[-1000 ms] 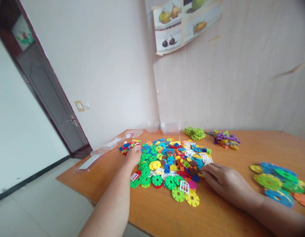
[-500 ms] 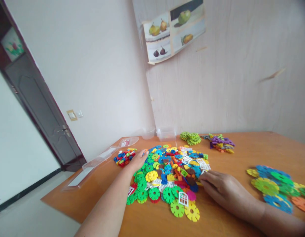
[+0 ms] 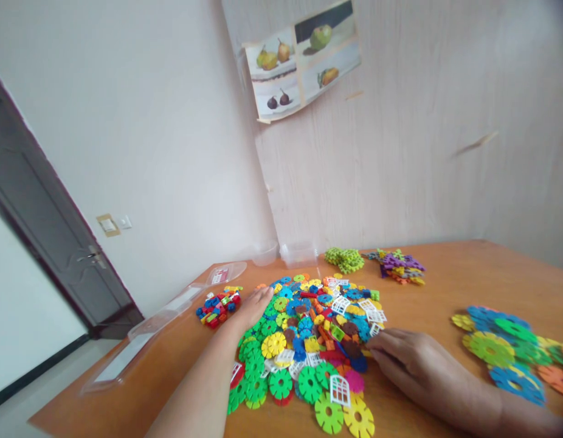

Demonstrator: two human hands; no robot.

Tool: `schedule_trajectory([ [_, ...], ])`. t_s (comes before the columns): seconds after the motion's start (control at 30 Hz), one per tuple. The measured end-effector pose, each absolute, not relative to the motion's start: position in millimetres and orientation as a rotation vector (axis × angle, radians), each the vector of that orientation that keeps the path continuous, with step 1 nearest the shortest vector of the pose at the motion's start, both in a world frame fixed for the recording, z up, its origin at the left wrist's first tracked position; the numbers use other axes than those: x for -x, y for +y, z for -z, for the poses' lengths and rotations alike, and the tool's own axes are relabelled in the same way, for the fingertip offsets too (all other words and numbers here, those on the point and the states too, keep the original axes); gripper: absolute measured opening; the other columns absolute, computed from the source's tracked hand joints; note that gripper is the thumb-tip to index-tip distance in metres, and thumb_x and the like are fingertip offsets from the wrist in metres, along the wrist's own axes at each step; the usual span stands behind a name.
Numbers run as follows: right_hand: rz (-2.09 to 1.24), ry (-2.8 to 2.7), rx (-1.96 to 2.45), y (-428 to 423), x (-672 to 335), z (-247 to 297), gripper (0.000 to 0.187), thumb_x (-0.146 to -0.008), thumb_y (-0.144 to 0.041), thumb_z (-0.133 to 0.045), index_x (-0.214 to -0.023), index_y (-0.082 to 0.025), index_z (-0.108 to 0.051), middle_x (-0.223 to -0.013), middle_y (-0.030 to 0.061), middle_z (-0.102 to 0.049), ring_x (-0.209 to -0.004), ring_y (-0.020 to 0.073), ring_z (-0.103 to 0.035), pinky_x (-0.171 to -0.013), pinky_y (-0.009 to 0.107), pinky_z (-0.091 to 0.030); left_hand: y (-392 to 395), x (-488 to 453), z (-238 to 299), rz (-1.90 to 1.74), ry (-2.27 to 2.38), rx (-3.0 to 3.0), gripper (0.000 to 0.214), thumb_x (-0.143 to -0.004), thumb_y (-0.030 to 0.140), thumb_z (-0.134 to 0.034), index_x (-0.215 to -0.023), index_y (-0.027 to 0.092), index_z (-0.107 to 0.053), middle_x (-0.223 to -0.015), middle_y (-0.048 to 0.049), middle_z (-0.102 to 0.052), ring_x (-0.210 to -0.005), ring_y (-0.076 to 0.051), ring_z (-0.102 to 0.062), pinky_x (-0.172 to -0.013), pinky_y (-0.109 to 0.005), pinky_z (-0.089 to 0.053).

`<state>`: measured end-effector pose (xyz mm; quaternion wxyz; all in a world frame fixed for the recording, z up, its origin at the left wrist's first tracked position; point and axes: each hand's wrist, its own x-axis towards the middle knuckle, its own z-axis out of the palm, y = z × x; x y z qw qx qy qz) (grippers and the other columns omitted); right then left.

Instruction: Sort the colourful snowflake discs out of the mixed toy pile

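Observation:
A wide pile of slotted plastic discs (image 3: 273, 345) in green, yellow and blue is spread on the table, mixed with small building bricks (image 3: 324, 334) and white toy window frames (image 3: 340, 389). At the pile's left edge lies my left hand (image 3: 254, 307), its visible fingers stretched out against the discs and the far side hidden. My right hand (image 3: 416, 362) rests on the table at the right edge. Its fingers are bent and pressed together near a white window frame and a dark blue disc; whatever they hold is hidden.
Left of my left hand sits a small heap of bricks (image 3: 219, 308). Clear plastic lids (image 3: 121, 359) line the left table edge. Clear tubs (image 3: 300, 254), green pieces (image 3: 344, 260) and purple pieces (image 3: 402, 266) stand at the back. Larger discs (image 3: 489, 348) lie far right.
The view has turned slightly, so the wall and door sit further left and the pile looks a little nearer. Both hands stay at the same edges of the pile.

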<state>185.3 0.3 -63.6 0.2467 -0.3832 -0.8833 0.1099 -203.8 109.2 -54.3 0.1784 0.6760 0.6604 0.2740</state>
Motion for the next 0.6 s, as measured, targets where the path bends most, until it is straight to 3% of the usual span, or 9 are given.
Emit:
schedule_trajectory([
  [0.13, -0.318, -2.415, 1.049, -0.5, -185.5, 62.7, 0.031, -0.103, -0.034, -0.036, -0.100, -0.027, -0.066, -0.091, 0.0048, -0.070, -0.079, 0.0169, -0.065, -0.075, 0.028, -0.051, 93.5, 189.4, 39.5, -0.792, 1.737, -1.876, 0.076, -0.089, 0.076, -0.035, -0.137, 0.022, -0.061, -0.149, -0.0077, -0.052, -0.144, -0.025, -0.040, -0.117, -0.036, -0.033],
  [0.4, -0.312, -2.414, 1.053, -2.4, -184.9, 58.3, 0.033, -0.103, -0.034, -0.036, -0.097, -0.025, -0.067, -0.088, 0.0061, -0.070, -0.078, 0.0177, -0.065, -0.075, 0.030, -0.052, 66.2, 165.4, 14.0, -0.758, 1.531, -1.851, 0.069, -0.091, 0.074, -0.035, -0.128, 0.027, -0.068, -0.146, -0.0039, -0.057, -0.141, -0.026, -0.045, -0.117, -0.037, -0.036],
  [0.6, -0.297, -2.369, 1.001, -3.4, -185.5, 57.2, 0.032, -0.102, -0.036, -0.040, -0.095, -0.025, -0.069, -0.084, 0.0057, -0.070, -0.074, 0.0169, -0.065, -0.072, 0.027, -0.052, 56.8, 164.6, -2.9, -0.776, 1.229, -1.690, 0.080, -0.090, 0.078, -0.026, -0.131, 0.022, -0.065, -0.143, -0.0100, -0.059, -0.138, -0.028, -0.049, -0.117, -0.044, -0.036],
])
